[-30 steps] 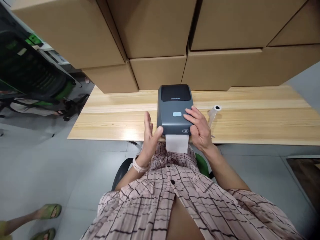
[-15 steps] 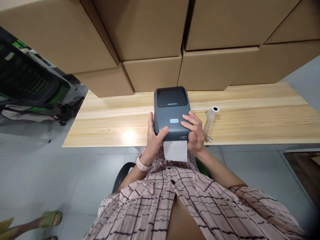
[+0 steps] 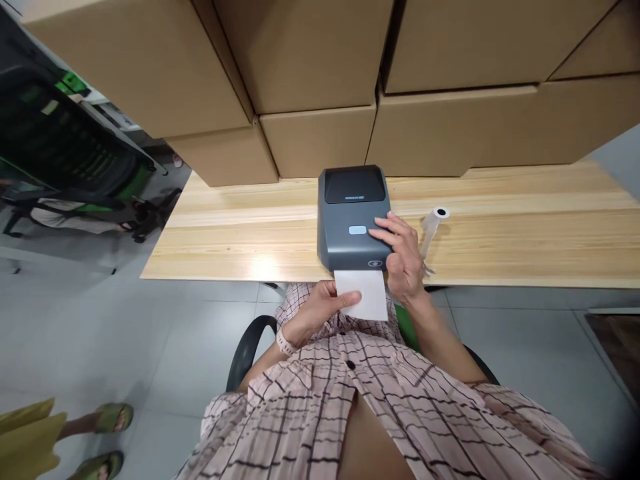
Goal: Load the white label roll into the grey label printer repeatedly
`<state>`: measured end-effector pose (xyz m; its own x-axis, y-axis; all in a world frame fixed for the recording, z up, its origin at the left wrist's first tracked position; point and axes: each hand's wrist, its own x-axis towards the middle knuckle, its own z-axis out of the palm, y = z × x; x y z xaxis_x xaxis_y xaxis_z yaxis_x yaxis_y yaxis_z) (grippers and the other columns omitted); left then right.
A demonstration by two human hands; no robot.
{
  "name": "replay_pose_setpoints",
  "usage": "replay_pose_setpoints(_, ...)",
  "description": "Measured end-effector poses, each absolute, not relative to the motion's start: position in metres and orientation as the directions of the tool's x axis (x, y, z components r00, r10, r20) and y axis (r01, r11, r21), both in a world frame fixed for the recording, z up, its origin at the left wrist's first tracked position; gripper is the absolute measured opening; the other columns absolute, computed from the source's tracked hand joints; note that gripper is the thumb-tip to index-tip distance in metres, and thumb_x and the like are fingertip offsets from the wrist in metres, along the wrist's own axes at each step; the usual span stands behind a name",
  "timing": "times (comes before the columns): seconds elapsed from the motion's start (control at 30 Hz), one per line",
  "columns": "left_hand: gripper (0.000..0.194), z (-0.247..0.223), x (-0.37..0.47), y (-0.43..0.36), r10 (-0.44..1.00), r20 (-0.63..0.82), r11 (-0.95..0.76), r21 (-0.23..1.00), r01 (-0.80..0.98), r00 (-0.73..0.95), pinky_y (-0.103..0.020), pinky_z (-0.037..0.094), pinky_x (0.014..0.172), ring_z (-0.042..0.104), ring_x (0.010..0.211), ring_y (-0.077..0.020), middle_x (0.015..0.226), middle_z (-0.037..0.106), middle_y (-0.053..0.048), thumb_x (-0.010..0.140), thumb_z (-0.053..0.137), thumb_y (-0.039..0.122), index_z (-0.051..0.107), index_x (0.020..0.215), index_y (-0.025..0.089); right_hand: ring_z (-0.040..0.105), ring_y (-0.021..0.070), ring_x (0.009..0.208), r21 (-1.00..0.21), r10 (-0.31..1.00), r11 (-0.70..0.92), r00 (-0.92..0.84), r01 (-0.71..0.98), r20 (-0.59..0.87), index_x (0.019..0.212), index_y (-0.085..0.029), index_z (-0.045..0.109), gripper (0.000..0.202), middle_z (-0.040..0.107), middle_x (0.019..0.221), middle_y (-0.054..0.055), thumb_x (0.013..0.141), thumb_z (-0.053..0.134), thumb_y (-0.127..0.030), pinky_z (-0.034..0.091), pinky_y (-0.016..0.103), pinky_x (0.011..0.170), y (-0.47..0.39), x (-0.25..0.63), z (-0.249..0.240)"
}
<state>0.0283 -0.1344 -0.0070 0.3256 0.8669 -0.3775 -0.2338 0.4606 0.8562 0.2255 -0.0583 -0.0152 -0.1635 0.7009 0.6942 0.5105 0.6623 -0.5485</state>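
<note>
A dark blue-grey label printer (image 3: 350, 243) stands at the front edge of the wooden table, and a white paper sheet (image 3: 373, 300) hangs out of its front. My left hand (image 3: 320, 308) pinches the paper's left side, thumb on top and the other fingers partly hidden beneath. On the printer's front right corner rests my right hand (image 3: 404, 260), its fingers spread over the top and side. Just right of that hand, a small white roll (image 3: 434, 221) with a dark core lies on the table.
Large cardboard boxes (image 3: 320, 143) are stacked along the back of the wooden table (image 3: 230, 233). A black and green office chair (image 3: 85, 147) is at the left. Another person's feet in green sandals (image 3: 115, 418) are on the floor at lower left.
My left hand has left the printer's left side and moved down to take hold of the paper. My right hand remains on the printer. The whole view has shifted slightly.
</note>
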Motion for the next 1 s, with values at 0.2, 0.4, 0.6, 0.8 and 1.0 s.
replay_pose_setpoints(0.2,0.043,-0.004,0.025,-0.136,0.872,-0.345,0.433,0.875,-0.218,0.347,-0.039,0.060,0.087,0.075,0.082,-0.0212,0.086,0.083,-0.006,0.074,0.095,0.057,0.084,0.088,0.018,0.059,0.0336,0.143,-0.472,0.700,0.648,-0.222,0.598,0.679,0.140,-0.041,0.070,0.055,0.069,0.141,0.003,0.113,0.024,-0.057,0.034,0.064,0.130,-0.055,0.229,-0.006)
replay_pose_setpoints(0.4,0.048,-0.011,0.007,-0.135,0.918,-0.286,0.314,0.947,-0.062,0.273,-0.032,0.054,0.076,0.064,0.072,-0.0155,0.075,0.072,-0.002,0.090,0.078,0.064,0.075,0.077,0.018,0.061,0.0311,0.139,-0.349,0.685,0.652,-0.325,0.673,0.652,0.131,-0.042,0.074,0.048,0.071,0.143,0.001,0.115,0.031,-0.057,0.023,0.066,0.133,-0.053,0.230,0.018)
replay_pose_setpoints(0.6,0.034,-0.006,-0.005,-0.116,0.936,0.157,-0.099,0.976,0.192,-0.314,-0.037,0.056,0.097,0.070,0.107,-0.0230,0.111,0.077,-0.006,0.104,0.063,0.056,0.076,0.107,0.024,0.045,0.0349,0.160,-0.357,0.706,0.670,-0.409,0.651,0.578,0.113,-0.034,0.076,0.035,0.070,0.153,-0.002,0.114,0.045,-0.050,0.012,0.072,0.135,-0.044,0.227,0.024)
replay_pose_setpoints(0.8,0.068,-0.019,0.016,-0.111,0.978,0.183,-0.167,0.975,0.150,-0.097,-0.047,0.021,0.142,0.024,0.172,-0.0296,0.184,0.028,-0.002,0.109,0.053,0.055,0.035,0.172,0.037,0.039,0.0330,0.165,-0.709,0.827,0.535,-0.113,0.460,0.550,0.157,-0.033,0.056,0.053,0.042,0.178,0.007,0.115,0.035,-0.057,0.035,0.065,0.133,-0.060,0.231,-0.018)
replay_pose_setpoints(1.0,0.069,-0.039,0.028,-0.111,0.956,0.235,-0.219,0.970,0.104,-0.174,-0.046,0.018,0.143,0.021,0.173,-0.0294,0.185,0.028,-0.002,0.110,0.041,0.063,0.033,0.173,0.035,0.030,0.0293,0.169,-0.890,0.911,0.403,-0.003,0.214,0.412,0.173,-0.037,0.036,0.062,0.037,0.181,0.000,0.115,0.031,-0.058,0.026,0.059,0.139,-0.081,0.228,-0.051)
